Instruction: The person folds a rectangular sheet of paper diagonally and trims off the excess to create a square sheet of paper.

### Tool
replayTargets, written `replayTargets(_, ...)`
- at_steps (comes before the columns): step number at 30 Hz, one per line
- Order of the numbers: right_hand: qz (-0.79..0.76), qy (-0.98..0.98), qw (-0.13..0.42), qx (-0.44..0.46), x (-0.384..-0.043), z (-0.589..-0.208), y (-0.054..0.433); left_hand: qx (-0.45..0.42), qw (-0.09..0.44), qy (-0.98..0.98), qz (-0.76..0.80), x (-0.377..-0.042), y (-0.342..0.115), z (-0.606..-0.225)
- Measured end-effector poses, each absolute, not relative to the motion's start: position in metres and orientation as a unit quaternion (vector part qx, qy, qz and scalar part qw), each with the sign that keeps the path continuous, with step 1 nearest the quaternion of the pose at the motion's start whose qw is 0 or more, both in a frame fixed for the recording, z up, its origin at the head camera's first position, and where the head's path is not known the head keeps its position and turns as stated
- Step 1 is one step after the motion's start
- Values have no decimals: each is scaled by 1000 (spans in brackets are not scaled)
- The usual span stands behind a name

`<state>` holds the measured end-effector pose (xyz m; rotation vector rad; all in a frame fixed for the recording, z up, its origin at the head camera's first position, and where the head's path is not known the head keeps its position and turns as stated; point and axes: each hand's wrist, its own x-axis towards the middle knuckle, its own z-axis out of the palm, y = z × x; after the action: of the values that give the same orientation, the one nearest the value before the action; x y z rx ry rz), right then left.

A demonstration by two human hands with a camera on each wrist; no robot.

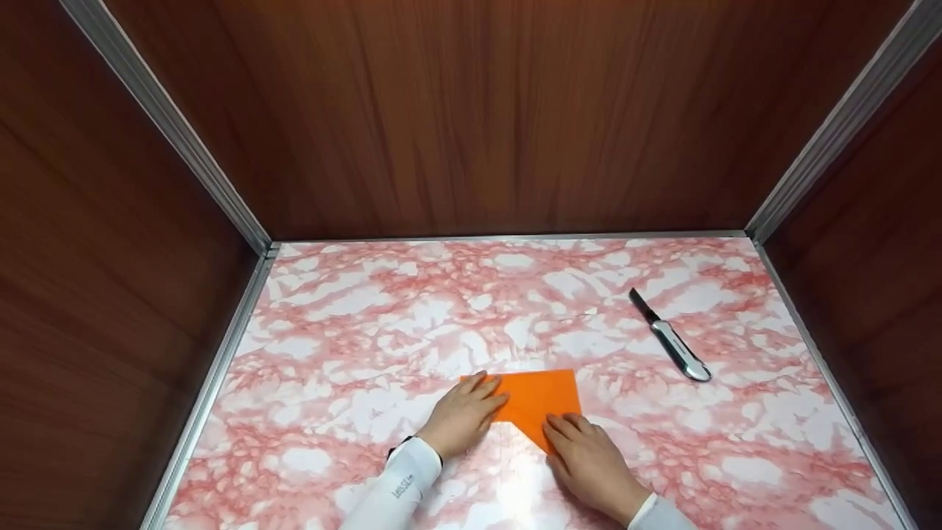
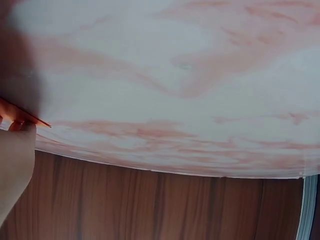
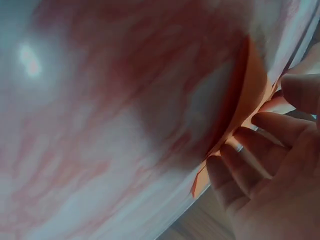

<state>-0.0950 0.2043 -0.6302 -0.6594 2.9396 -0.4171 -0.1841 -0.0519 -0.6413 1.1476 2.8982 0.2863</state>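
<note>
A folded sheet of orange paper (image 1: 541,397) lies on the table, its lower edge slanting down to a point. On its left end rest the spread fingers of my left hand (image 1: 460,419). My right hand (image 1: 592,460) touches the lower right part with its fingertips, the thumb near the slanting point. From the right wrist, the orange paper (image 3: 252,85) shows a flap standing off the table, with the fingers of my right hand (image 3: 280,165) bent along it. In the left wrist view only part of my left hand (image 2: 15,155) and a paper edge (image 2: 30,117) appear.
A utility knife (image 1: 673,338) with a dark blade and a green and white handle lies at the right, beyond the right hand. The table (image 1: 331,346) has a red and white marbled top. Brown wood-grain panels (image 1: 508,118) with metal edging (image 1: 176,110) stand on three sides.
</note>
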Motion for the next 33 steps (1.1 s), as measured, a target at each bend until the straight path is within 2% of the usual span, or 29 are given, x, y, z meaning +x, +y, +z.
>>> replayTargets(6,-127,961,64,-236,-93,-627,201,362,-62,930,27,-182,-41,-639)
replayTargets(11,-124,955,54,-266,-87,-626,193,339,-79,938,1,-183,-28,-634)
replayTargets(15,-140,946,32,-291,-83,-629,181,323,-59,944,-19,-182,-19,-629)
replayTargets(22,-175,937,35,-300,-83,-633,159,317,23,948,-10,-186,-4,-623)
replayTargets(27,-209,927,31,-309,-84,-635,153,345,28,938,15,-193,-3,-625)
replayTargets(33,-216,936,-7,-276,-100,-631,173,365,29,930,29,-196,-10,-632)
